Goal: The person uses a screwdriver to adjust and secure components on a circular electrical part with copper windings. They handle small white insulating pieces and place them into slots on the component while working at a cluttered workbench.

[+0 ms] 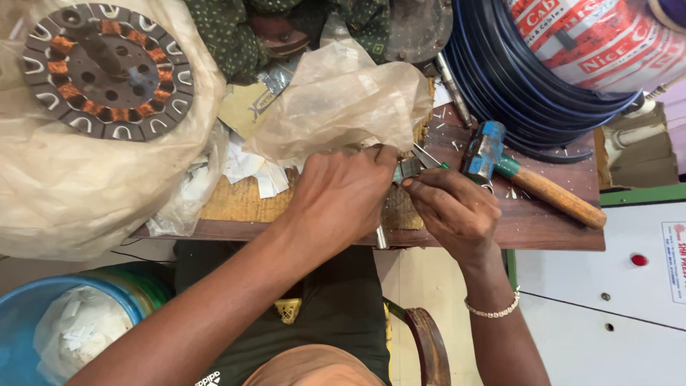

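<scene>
Both hands, left (341,194) and right (454,209), pinched a small grey metal strip (409,169) over the dark wooden desk (543,221) (blue-headed wooden-handled hammer (525,175) just beside).

The scene is being viewed by a single head-worn camera, aimed steeply down and held close over a wooden bench (550,232). The left hand (341,194) and right hand (455,212) are being framed near the centre, with the bench's far side being shown beyond the fingertips (411,184).
</scene>
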